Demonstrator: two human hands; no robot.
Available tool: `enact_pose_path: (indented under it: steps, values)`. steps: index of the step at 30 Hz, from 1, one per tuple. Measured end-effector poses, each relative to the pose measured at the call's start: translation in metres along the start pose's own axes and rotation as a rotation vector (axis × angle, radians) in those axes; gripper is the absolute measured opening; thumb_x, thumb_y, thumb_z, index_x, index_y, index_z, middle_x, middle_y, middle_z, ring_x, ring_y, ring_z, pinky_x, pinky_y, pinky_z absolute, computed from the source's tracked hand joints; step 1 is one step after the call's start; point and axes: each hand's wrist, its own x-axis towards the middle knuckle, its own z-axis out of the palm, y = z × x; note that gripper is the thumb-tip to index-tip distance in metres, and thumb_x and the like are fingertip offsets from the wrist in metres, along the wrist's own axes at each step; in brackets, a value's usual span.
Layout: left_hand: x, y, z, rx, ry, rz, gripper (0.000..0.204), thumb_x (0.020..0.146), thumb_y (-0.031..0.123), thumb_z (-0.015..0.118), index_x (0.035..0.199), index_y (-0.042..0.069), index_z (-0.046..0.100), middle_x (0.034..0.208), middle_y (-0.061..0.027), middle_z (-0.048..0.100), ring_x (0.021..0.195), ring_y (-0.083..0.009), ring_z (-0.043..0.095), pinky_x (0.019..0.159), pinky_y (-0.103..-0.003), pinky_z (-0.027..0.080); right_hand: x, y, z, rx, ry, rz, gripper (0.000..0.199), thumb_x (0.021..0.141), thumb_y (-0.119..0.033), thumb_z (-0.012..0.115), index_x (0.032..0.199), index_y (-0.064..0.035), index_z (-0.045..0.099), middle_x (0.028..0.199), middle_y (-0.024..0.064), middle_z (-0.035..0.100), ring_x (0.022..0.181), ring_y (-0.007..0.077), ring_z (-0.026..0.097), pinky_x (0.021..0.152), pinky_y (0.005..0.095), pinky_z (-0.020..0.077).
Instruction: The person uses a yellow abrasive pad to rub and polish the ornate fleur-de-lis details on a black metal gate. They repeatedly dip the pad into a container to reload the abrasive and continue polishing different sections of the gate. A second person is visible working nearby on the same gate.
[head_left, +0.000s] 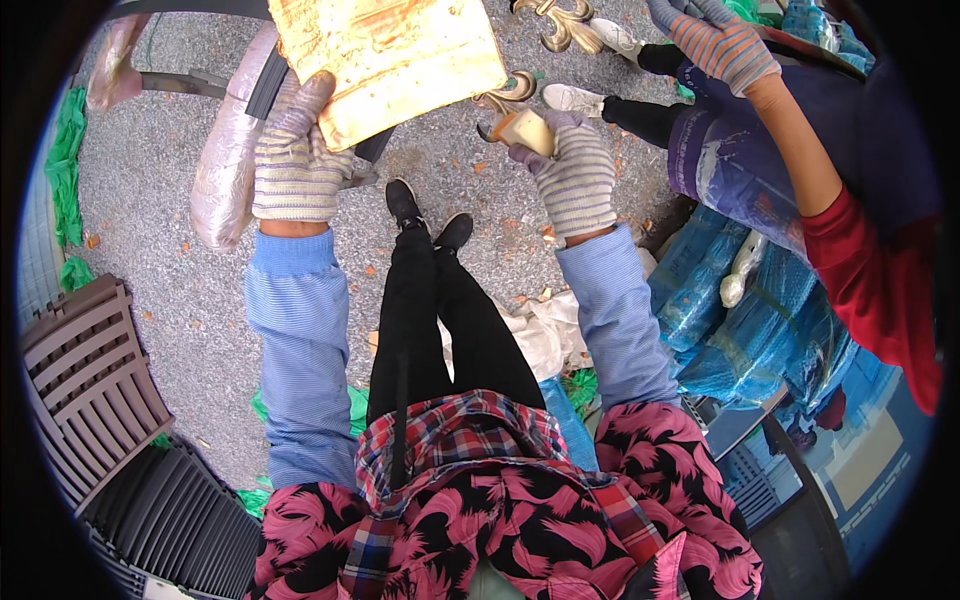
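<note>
My left hand (298,150), in a striped knit glove, grips the lower left edge of a bright yellow slab (395,65) with brownish streaks, its thumb on the upper face. Whether the slab is wood or foam I cannot tell. Dark grey slats (267,86) show beside and beneath it. My right hand (578,175), gloved the same way, is closed around a small pale yellow block (527,132) with an orange-brown side, held just below the slab's right corner. Curled gold ornaments (512,88) appear just beyond that block.
At upper right stands a co-worker, whose striped-gloved hand (722,45) is raised. Blue-wrapped bundles (745,320) lie at right. Brown slatted panels (95,380) are stacked at lower left, and a plastic-wrapped roll (232,150) rests at left. Orange crumbs dot the grey ground (200,330).
</note>
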Motion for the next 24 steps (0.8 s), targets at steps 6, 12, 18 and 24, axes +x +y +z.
enact_pose_path:
  steps: [6, 12, 18, 24]
  values:
    - [0.007, -0.002, 0.006, 0.023, -0.039, -0.009, 0.042, 0.080, -0.004, 0.054, 0.120, -0.005, 0.041, 0.116, -0.0196, 0.050, 0.105, -0.0284, 0.053, 0.087, -0.039, 0.049, 0.014, -0.013, 0.012, -0.398, -0.108, -0.164, 0.042, 0.065, -0.021, 0.075, 0.098, -0.0014, 0.058, 0.100, 0.0147, 0.057, 0.088, 0.0266, 0.057, 0.073, 0.0354, 0.0491]
    - [0.014, 0.001, 0.025, 0.095, -0.115, 0.016, 0.044, 0.079, -0.004, 0.055, 0.121, -0.003, 0.041, 0.117, -0.0184, 0.051, 0.104, -0.0269, 0.054, 0.086, -0.038, 0.050, 0.001, -0.008, -0.025, -0.131, 0.027, 0.080, 0.045, 0.065, -0.020, 0.073, 0.102, -0.0017, 0.057, 0.104, 0.0161, 0.055, 0.089, 0.0294, 0.056, 0.078, 0.0361, 0.0473]
    - [0.022, 0.007, 0.032, 0.221, -0.213, 0.064, 0.039, 0.078, -0.002, 0.057, 0.116, -0.005, 0.045, 0.114, -0.0186, 0.052, 0.102, -0.0277, 0.055, 0.085, -0.038, 0.050, 0.002, 0.010, -0.015, -0.275, 0.053, 0.031, 0.042, 0.065, -0.015, 0.072, 0.103, -0.0045, 0.057, 0.097, 0.0144, 0.056, 0.089, 0.0297, 0.055, 0.077, 0.0361, 0.0462]
    - [0.035, 0.011, 0.038, 0.226, -0.061, 0.029, 0.038, 0.079, -0.004, 0.055, 0.115, -0.008, 0.045, 0.111, -0.0192, 0.053, 0.100, -0.0286, 0.056, 0.087, -0.037, 0.049, 0.007, 0.007, -0.016, -0.160, 0.154, -0.085, 0.040, 0.066, -0.015, 0.071, 0.102, -0.0049, 0.056, 0.098, 0.0135, 0.054, 0.090, 0.0278, 0.055, 0.075, 0.0346, 0.0479]
